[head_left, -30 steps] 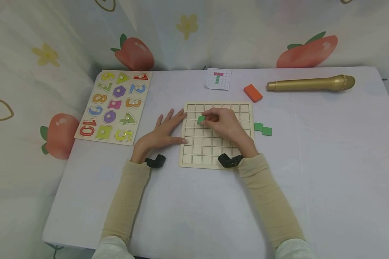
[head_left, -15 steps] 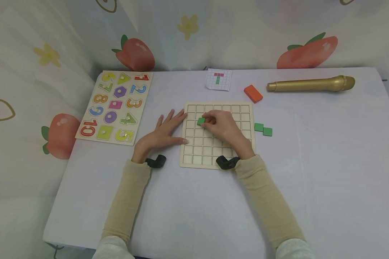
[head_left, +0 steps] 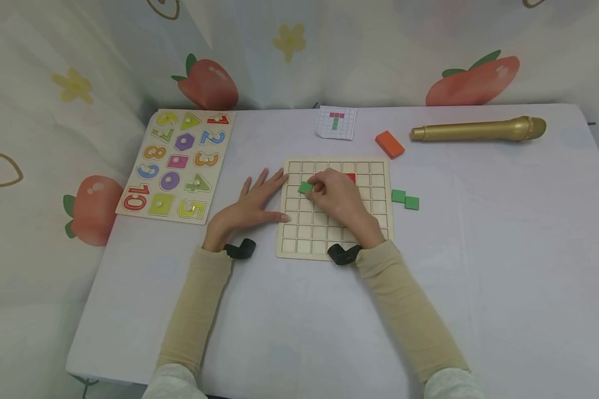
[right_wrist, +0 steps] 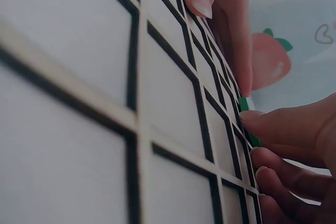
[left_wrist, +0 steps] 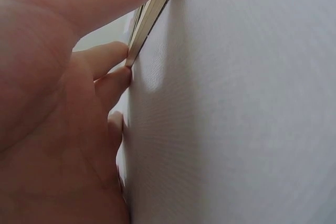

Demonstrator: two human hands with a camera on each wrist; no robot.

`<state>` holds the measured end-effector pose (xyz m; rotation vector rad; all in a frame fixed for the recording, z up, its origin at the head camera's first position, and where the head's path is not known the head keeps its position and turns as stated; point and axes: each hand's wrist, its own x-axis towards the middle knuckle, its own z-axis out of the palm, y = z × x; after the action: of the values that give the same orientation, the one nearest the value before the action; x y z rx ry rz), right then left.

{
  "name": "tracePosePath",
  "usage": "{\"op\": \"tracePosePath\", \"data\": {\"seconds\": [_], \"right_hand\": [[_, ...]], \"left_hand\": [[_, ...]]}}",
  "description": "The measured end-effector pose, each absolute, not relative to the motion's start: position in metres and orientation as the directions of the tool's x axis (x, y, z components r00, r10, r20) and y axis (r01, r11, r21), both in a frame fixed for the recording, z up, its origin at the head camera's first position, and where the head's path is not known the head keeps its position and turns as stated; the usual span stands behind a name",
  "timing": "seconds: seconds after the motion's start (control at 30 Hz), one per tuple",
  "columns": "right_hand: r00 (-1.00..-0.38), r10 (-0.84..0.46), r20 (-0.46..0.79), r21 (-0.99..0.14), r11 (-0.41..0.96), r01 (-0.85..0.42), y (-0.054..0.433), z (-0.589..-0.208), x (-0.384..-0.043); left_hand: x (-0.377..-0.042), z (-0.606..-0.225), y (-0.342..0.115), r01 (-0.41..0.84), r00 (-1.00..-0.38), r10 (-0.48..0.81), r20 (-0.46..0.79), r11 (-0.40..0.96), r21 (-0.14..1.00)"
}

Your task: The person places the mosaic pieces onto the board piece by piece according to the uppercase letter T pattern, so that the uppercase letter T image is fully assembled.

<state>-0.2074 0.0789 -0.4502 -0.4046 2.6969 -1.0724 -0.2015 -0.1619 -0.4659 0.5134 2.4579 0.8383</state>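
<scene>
Right hand: fingers narrowed, pinching a green tile over the upper-left cells of the grid board (whether it touches them, cannot tell). Left hand: fingers spread wide, thumb tip on the board's left edge. Red tile on the board, partly behind the right hand. Two spare green tiles on the surface, just right of the board. Orange block, pattern card beyond.

Indoor play corner, fruit-print curtain, white-covered table, number puzzle
</scene>
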Motion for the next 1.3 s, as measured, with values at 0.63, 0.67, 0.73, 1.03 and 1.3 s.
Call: {"op": "tracePosePath", "data": {"seconds": [0.63,0.67,0.73,1.03,1.3], "right_hand": [[-0.957,-0.285,-0.049,-0.670,0.720,-0.180,0.0702,-0.4592,-0.2030],[-0.957,-0.285,-0.048,-0.671,0.719,-0.180,0.0702,-0.4592,-0.2029],[-0.957,-0.286,-0.046,-0.674,0.716,-0.182,0.0699,-0.4589,-0.2030],[-0.953,-0.301,-0.046,-0.677,0.711,-0.192,0.0704,-0.4532,-0.2072],[-0.949,-0.304,-0.078,-0.675,0.717,-0.174,0.0729,-0.4526,-0.2085]], "left_hand": [[-0.1961,-0.4678,-0.1633,0.180,-0.811,0.483,-0.329,0.742,0.645],[-0.1958,-0.4678,-0.1634,0.180,-0.812,0.483,-0.329,0.743,0.644],[-0.1956,-0.4678,-0.1636,0.180,-0.812,0.482,-0.330,0.744,0.643],[-0.2003,-0.4652,-0.1640,0.198,-0.815,0.486,-0.315,0.744,0.638],[-0.2013,-0.4650,-0.1618,0.192,-0.819,0.478,-0.317,0.749,0.634]]}}
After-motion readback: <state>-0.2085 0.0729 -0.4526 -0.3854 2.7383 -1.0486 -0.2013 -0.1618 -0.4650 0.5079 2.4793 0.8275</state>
